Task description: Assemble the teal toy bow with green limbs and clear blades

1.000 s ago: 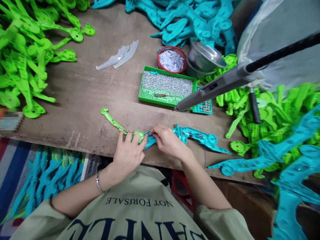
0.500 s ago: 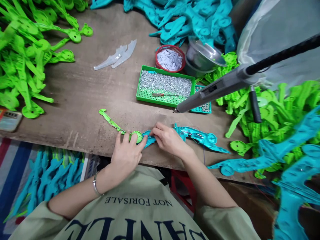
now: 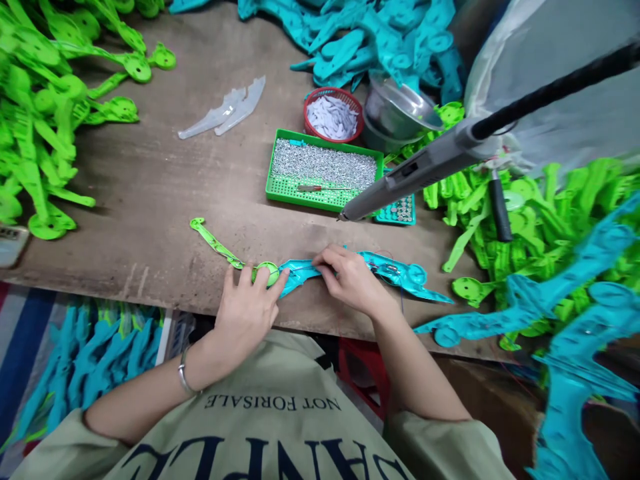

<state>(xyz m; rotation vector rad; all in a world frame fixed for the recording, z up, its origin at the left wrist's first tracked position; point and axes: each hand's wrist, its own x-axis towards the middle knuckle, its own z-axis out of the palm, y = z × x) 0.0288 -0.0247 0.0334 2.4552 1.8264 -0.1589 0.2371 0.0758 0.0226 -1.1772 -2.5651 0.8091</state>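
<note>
A teal plastic toy piece (image 3: 395,272) lies along the near edge of the wooden table (image 3: 165,173), joined end to end with a thin green plastic piece (image 3: 216,244). My left hand (image 3: 246,308) presses its fingers on the round green end where the two pieces meet. My right hand (image 3: 353,280) rests on the middle of the teal piece, fingers curled and pinching it. Thin wires show on the teal piece right of that hand.
A green tray of small screws (image 3: 324,170) with a screwdriver sits behind the hands, beside a red basket (image 3: 332,115) and a metal bowl (image 3: 400,115). A hanging grey power screwdriver (image 3: 425,170) points down-left. Piles of green parts (image 3: 35,100) and teal parts (image 3: 370,40) surround the table.
My right hand has slid a little to the right along the teal piece, uncovering its left end. My left hand stays on the green round end.
</note>
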